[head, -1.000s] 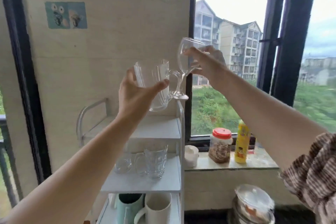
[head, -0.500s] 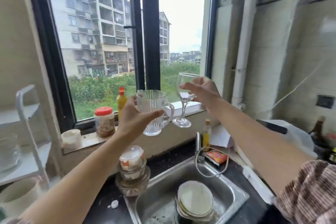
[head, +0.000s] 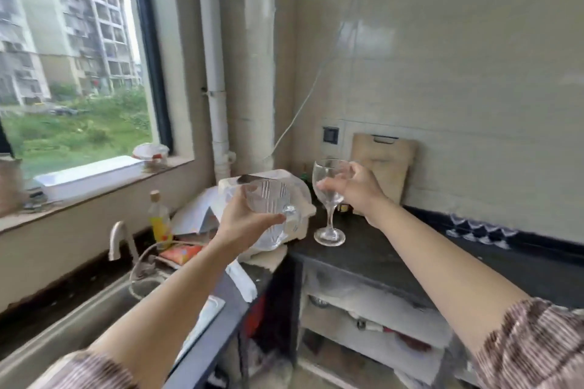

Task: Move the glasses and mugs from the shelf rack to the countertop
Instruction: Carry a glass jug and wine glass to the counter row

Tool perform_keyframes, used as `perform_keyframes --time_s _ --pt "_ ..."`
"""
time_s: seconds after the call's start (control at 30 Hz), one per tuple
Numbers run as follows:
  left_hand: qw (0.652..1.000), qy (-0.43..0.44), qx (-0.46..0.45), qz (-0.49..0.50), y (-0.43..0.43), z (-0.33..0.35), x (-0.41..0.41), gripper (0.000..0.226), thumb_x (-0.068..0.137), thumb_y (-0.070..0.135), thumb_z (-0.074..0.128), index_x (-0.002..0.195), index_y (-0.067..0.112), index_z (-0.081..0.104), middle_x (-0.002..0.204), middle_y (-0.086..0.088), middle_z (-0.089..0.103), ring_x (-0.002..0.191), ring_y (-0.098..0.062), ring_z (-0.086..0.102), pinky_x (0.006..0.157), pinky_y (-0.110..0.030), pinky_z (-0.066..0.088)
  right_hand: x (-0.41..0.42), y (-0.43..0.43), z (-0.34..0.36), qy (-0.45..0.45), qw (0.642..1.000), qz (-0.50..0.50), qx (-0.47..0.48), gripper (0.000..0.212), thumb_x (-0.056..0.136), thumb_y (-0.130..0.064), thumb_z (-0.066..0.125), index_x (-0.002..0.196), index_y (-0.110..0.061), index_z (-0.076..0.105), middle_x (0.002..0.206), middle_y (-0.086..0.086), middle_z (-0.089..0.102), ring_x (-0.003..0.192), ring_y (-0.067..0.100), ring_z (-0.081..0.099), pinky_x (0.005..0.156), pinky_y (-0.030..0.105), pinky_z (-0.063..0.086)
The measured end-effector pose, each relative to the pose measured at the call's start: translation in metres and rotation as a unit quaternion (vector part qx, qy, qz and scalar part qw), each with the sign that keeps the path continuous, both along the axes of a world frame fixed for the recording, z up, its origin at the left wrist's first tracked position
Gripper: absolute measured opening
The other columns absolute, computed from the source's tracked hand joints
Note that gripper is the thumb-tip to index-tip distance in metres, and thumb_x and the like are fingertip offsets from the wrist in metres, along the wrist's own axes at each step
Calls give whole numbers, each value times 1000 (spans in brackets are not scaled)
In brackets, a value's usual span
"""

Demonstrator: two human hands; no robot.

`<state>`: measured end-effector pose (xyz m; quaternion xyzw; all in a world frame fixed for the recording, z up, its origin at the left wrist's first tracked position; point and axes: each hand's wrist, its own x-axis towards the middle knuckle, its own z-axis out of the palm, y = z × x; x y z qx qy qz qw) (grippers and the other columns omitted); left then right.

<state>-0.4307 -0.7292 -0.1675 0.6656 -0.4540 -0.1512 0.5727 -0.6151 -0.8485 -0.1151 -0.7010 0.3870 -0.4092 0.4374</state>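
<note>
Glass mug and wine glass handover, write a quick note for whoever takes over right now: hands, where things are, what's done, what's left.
Left hand: gripping the glass mug, held in the air left of the dark countertop.
Right hand: holding the wine glass by its bowl; whether its foot touches the countertop is unclear.
Done: both pieces carried over to the counter.
Left: set both down and let go. The shelf rack is out of view, so what remains there cannot be told.
</note>
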Motion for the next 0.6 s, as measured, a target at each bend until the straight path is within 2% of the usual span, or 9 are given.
perform_keyframes --time_s 0.07,0.2,0.27,0.37,0.43,0.5,0.6 --pt "999 3 4 -46 -43 -7 -31 68 53 31 87 108 31 47 98 16 58 94 -6 57 72 -18 42 -40 -28 -9 -3 999 -39 6 59 60 -28 84 107 -19 51 108 0 59 95 13 57 72 26 47" --pt "993 -2 19 -121 -127 -25 -91 71 48 36 86 107 35 47 95 23 58 85 8 55 63 -11 38 -112 -86 -32 5 992 -120 30 61 60 -25 84 114 -16 55 108 -1 61 103 18 59 87 34 50" --pt "986 -2 36 -161 -169 -37 -118 74 47 38 85 111 34 48 99 21 59 90 4 57 68 -14 42 -143 -114 -44 18 987 -157 37 64 62 -24 84 117 -13 53 110 1 61 102 18 59 87 34 50" --pt "975 -5 58 -214 -234 -54 -154 84 49 36 85 124 29 46 109 12 60 100 -12 58 78 -26 46 -184 -158 -60 36 980 -187 55 58 63 -24 83 110 -17 52 103 -4 58 92 9 57 71 24 46" --pt "969 -13 64 -238 -279 -64 -176 85 52 34 86 126 29 45 112 11 57 100 -14 57 76 -26 43 -207 -190 -71 42 974 -210 72 57 63 -24 82 111 -17 51 104 -4 57 94 10 57 67 22 43" --pt "962 -15 71 -263 -324 -73 -197 82 54 32 86 125 30 44 113 11 56 100 -16 57 75 -27 43 -228 -223 -83 46 966 -236 91 59 63 -23 82 112 -17 51 108 -1 57 99 14 58 72 26 45" --pt "950 -12 91 -298 -386 -88 -227 84 54 30 86 126 29 43 114 8 57 100 -17 58 74 -27 45 -257 -266 -102 47 957 -262 117 50 62 -21 82 102 -23 51 100 -9 57 90 2 56 65 20 42"
